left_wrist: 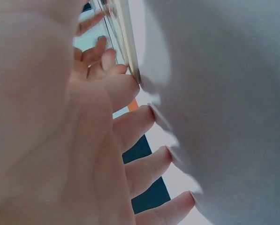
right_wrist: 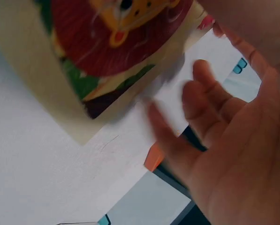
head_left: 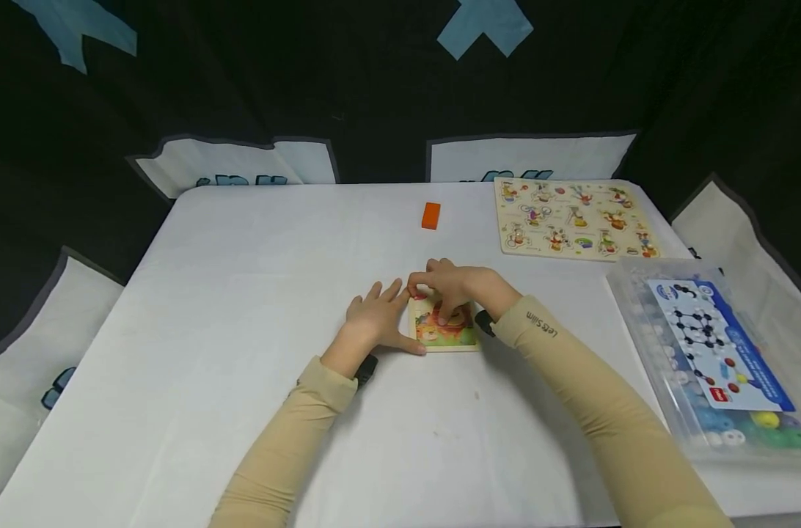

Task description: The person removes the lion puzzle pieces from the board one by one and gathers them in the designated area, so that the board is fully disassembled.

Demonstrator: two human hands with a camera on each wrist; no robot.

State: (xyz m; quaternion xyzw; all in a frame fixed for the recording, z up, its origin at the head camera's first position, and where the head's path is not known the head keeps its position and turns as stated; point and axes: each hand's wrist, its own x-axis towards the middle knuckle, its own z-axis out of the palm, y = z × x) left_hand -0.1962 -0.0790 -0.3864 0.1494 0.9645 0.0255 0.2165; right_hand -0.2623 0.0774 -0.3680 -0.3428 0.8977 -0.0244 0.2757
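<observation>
A small square wooden puzzle [head_left: 466, 339] with a lion picture [right_wrist: 83, 42] lies on the white table. My left hand [head_left: 375, 319] rests at the puzzle's left side with its fingers spread; the thumb lies by the lower left corner and the index finger by the upper left one. In the left wrist view those fingertips touch the tabletop. Above the puzzle is my right hand [head_left: 450, 284], its thumb reaching down over the picture and its index finger at the upper left corner. The right wrist view shows its other fingers loosely bent, partly blurred, holding nothing visible.
An orange block [head_left: 430, 215] lies behind the puzzle. At the back right is a larger wooden picture board [head_left: 552, 220]. A clear plastic case [head_left: 645, 352] of coloured balls, with a molecule card on it, stands at the right edge. Dark curtains surround the table.
</observation>
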